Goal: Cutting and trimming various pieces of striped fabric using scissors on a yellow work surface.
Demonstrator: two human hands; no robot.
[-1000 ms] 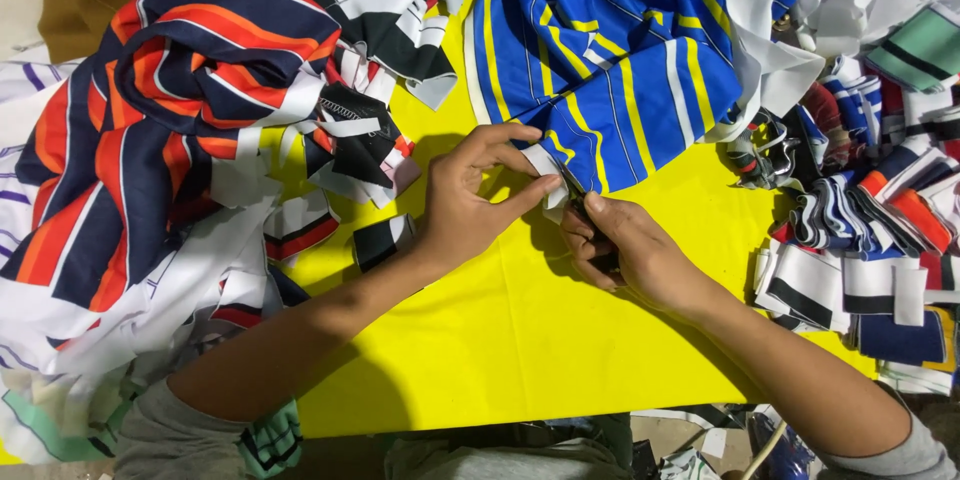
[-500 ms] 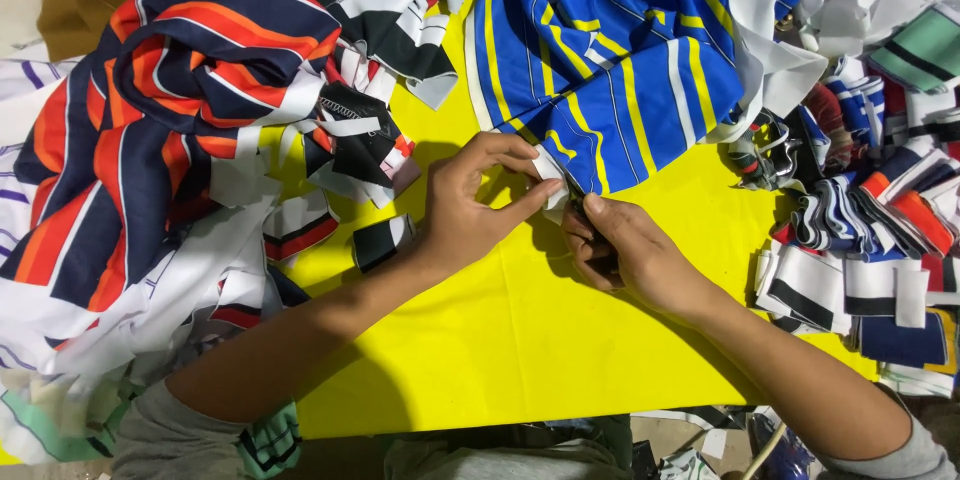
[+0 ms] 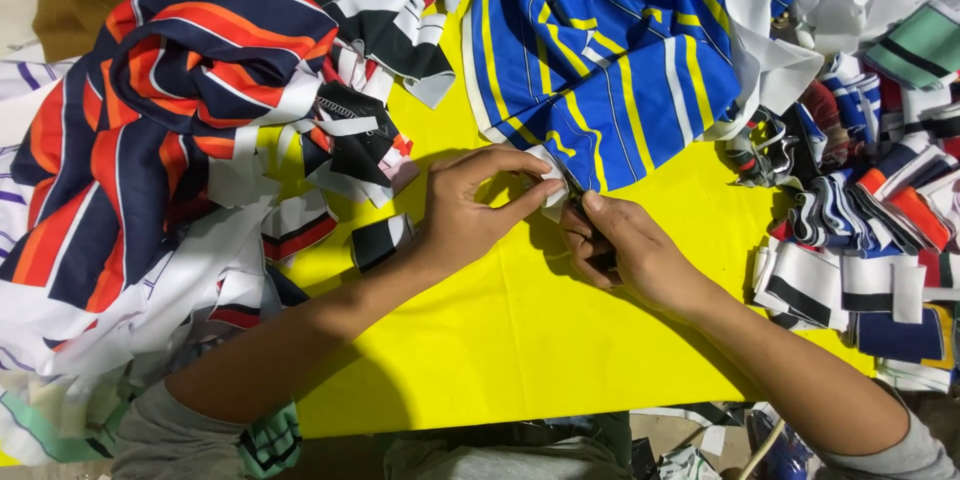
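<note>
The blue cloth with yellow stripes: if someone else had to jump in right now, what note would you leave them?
Left hand: pinches the white corner at the lower edge of the blue cloth between thumb and fingers.
Right hand: closed on a small dark tool, likely a cutter, its tip at that same corner; the tool is mostly hidden.
Things: the blue cloth lies at the top of the yellow table. Red and navy cloth is heaped on the left, striped strips are piled on the right.
Done: cannot tell how much trimming is done.
Left: the corner is in hand, not cut free.
</note>
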